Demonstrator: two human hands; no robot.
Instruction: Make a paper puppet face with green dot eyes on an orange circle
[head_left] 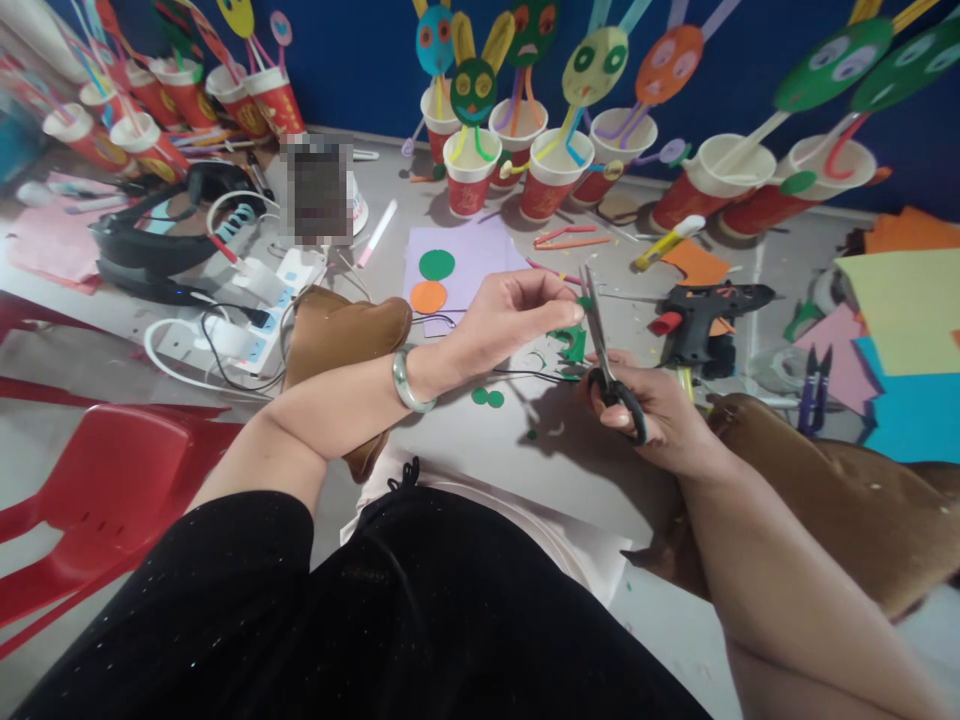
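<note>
My left hand pinches a small piece of green paper between thumb and fingertips. Beside that piece stand the blades of black-handled scissors, upright, with the fingers of my right hand through the handles. Whether the blades touch the paper I cannot tell. Below my left hand lie green paper scraps and two small green circles side by side. A larger green circle and an orange circle rest on lilac paper farther back.
Red paper cups with paper animal figures line the back. At right are a glue gun, a yellow cutter knife and coloured sheets. A power strip with cables lies left, near brown cushions and a red chair.
</note>
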